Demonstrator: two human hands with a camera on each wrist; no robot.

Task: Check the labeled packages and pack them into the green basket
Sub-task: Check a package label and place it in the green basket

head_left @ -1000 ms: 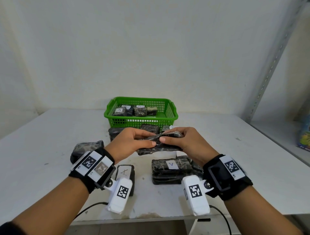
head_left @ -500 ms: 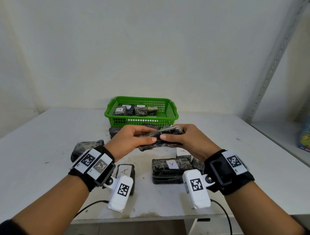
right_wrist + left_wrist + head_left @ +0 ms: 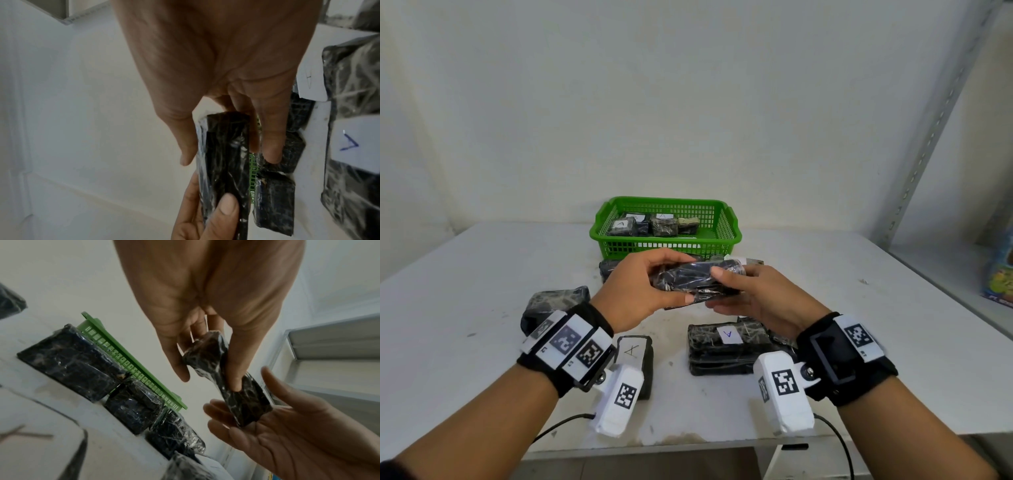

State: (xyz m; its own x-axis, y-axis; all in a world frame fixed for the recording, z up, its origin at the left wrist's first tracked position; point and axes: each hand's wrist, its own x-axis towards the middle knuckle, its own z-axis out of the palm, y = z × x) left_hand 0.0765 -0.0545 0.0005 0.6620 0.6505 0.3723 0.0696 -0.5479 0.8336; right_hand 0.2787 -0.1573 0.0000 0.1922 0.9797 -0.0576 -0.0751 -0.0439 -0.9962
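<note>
Head view — left hand [image 3: 640,291] and right hand [image 3: 760,301] both grip 1 dark package [image 3: 698,279] before the green basket [image 3: 667,245].

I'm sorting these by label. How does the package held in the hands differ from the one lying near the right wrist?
The held package is up in the air, gripped by the left hand and right hand; the near package lies flat on the table. The near package shows a white label marked A facing up; the held package shows no label in these views. Both are dark and wrapped in shiny plastic.
</note>
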